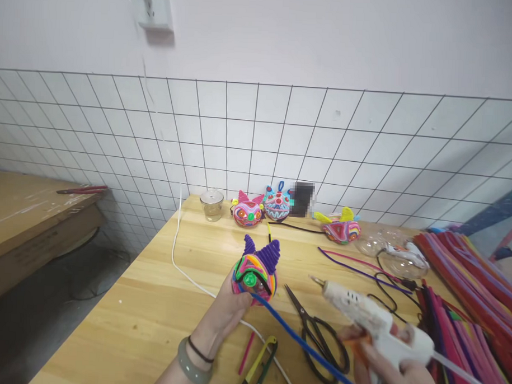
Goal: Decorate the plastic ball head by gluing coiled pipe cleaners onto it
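My left hand (pixel 227 303) is closed round a multicoloured pipe-cleaner animal head (pixel 262 265) with two purple ears and a green button on its front. A long blue pipe cleaner (pixel 301 339) runs from near my left thumb down to the lower right. On the right, my right hand (pixel 384 364) grips a white hot glue gun (pixel 373 319), its nozzle pointing left toward the head but apart from it. A glue stick (pixel 464 367) sticks out of the gun's back. Black scissors (pixel 318 334) lie between my hands. Motion blurs the right fingers slightly.
Finished pipe-cleaner heads (pixel 247 211) stand along the wall beside a glass cup (pixel 212 204). Clear plastic balls (pixel 405 261) and pipe-cleaner bundles (pixel 467 278) fill the right side. Yellow-green handled cutters (pixel 260 363) lie near the front. A white cord (pixel 194 282) crosses the table.
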A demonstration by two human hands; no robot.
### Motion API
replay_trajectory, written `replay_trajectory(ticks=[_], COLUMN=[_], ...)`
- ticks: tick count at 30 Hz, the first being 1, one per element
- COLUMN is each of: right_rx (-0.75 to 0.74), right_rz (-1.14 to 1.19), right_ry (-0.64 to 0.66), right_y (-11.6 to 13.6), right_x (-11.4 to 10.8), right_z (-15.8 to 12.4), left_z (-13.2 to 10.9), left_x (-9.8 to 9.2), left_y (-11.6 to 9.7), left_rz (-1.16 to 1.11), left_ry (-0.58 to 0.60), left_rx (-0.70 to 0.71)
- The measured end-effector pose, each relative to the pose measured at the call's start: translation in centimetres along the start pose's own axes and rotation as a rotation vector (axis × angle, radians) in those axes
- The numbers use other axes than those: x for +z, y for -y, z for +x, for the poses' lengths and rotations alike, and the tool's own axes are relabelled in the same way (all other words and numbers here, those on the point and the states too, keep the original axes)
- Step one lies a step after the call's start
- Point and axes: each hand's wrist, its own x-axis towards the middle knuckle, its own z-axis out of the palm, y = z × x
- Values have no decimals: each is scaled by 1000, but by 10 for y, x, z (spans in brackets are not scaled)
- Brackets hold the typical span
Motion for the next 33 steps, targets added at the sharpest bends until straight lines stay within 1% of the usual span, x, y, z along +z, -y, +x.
replay_trajectory(ticks=[4,5,7,8,9,12,14,16,17,18,19,20,21,22,24,25,27,31,33], right_rx=[176,219,273,281,267,154,74,-27,-79,-124,-175,-184,-162,-147,-113,-116,-148,-360,-465], right_rz=[284,315,277,205,82,-344,-557,-774,-834,-800,-706,-577,-457,-382,-366,-350,-372,-519,-550], right_ry=[-54,-84,-134,-138,-119,-38,-57,-107,-68,80,255,424,570,636,685,688,612,370,293], right_y=[9,8,5,3,1,5,18,37,48,60,70,80,88,93,98,98,95,89,87], right_x=[-1,1,4,4,2,-13,-23,-25,-21,-14,-4,7,20,32,54,62,72,76,76], right_z=[30,38,49,53,55,59,57,49,43,35,25,15,6,-3,-16,-19,-21,-15,-12], left_z=[2,2,2,2,2,2,3,3,2,2,1,0,-1,-2,-3,-4,-3,-2,-2], left_x=[0,0,-1,-1,-2,-5,-6,-6,-6,-4,-3,-1,1,3,6,7,6,3,3], left_y=[2,3,4,5,5,7,9,10,10,10,10,9,8,7,5,5,6,9,10], left_rz=[7,13,24,28,30,44,65,86,95,105,117,130,146,162,191,203,218,229,232], left_ry=[-17,-20,-29,-37,-46,-62,-56,-41,-31,-22,-17,-14,-15,-16,-21,-24,-21,-6,-17], left_rx=[17,23,32,34,33,21,13,4,-3,-11,-18,-24,-28,-31,-33,-33,-24,-8,-11])
